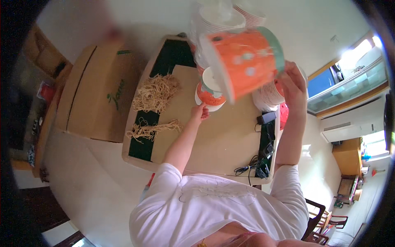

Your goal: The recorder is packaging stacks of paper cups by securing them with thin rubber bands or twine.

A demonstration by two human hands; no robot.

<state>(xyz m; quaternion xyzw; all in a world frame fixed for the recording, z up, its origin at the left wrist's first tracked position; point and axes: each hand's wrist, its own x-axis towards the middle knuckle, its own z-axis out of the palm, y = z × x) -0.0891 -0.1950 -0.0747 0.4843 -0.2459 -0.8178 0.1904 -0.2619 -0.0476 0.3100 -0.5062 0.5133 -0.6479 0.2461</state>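
Note:
My right hand (293, 82) grips an orange paper bucket (249, 61) by its green end, lifting it above the table. The bucket lies tilted on its side in the air, its wide white rim toward the left, slightly blurred. Pale flower shapes dot its orange wall. Below and left of it, a second orange paper bucket (210, 99) stands upside down on the table, its white base upward. My left hand (200, 113) has its fingers closed on the near edge of that one. The raised bucket hides part of the area behind.
Nested white paper buckets (222, 18) stand at the far side, with another stack (268, 95) at the right. Tan shredded paper strands (156, 94) lie on the table's (197, 154) left. Black cables and adapters (263, 160) lie at the near right. A cardboard box (101, 94) stands left.

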